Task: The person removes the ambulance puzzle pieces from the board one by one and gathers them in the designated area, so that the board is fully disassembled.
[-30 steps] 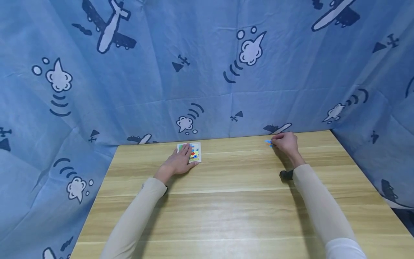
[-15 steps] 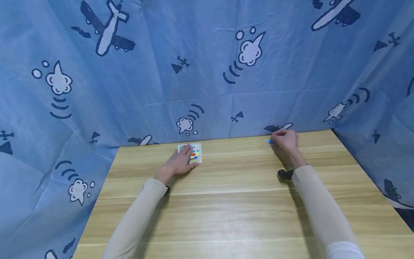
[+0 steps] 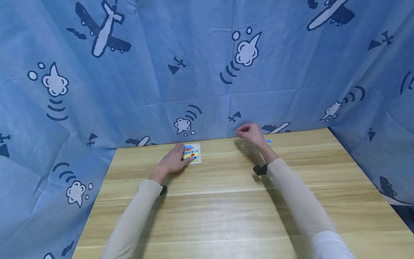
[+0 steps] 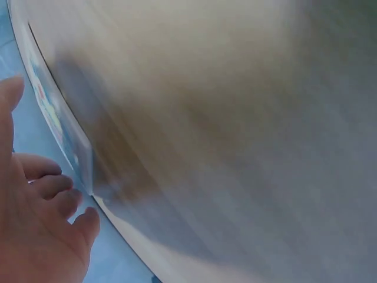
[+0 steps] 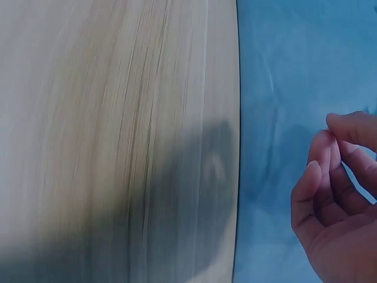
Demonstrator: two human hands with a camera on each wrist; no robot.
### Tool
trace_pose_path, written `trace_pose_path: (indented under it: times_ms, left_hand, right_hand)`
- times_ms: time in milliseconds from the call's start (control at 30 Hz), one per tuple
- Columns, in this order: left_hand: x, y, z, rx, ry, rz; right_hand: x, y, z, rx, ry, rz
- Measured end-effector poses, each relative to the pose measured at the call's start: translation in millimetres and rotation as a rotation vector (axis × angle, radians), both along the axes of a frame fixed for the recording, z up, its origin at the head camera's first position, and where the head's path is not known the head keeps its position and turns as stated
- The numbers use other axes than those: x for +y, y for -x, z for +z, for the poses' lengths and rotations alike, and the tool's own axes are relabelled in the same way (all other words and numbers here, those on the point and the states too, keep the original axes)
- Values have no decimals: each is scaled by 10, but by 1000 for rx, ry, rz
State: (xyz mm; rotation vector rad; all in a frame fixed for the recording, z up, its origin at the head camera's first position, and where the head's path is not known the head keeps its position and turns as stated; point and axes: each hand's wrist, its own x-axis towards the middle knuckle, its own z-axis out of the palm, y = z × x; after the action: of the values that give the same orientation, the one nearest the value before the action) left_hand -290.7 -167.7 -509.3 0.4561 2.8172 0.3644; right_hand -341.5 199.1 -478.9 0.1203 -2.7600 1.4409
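A small jigsaw puzzle (image 3: 196, 151) with a white border and a bright picture lies near the table's back edge. My left hand (image 3: 171, 160) rests at its left side, fingers over that edge and thumb across the lower part. Those fingers look relaxed in the left wrist view, beside the puzzle's edge (image 4: 65, 118). My right hand (image 3: 253, 136) is raised above the back of the table, right of the puzzle. In the right wrist view its thumb and index fingertip (image 5: 351, 127) meet; I cannot tell whether a piece is between them. Behind that wrist lies a small blue puzzle piece (image 3: 268, 141).
The wooden table (image 3: 220, 208) ends at the back against a blue curtain (image 3: 207, 72) printed with aeroplanes and clouds. More curtain hangs at both sides. A black strap part (image 3: 260, 169) sticks out from my right wrist.
My right hand has left the small pieces and moved left and up, fingertips still together. My left hand has slid slightly left, showing more of the puzzle's picture.
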Motion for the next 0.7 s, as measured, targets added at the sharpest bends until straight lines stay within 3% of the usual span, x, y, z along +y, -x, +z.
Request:
trace_pose_path:
  times_ms: [167,433,700]
  left_hand:
    - [-42,5,-38,-8,6,10]
    - [-44,-1,-74,-20,46,3]
    - [-30,1,-111,-23,96,0]
  right_hand:
    - [-365,39,-31,-22,9,80]
    - [-906,47,-107,-18,-106,219]
    - [-1398,30,-128,-3,-166,293]
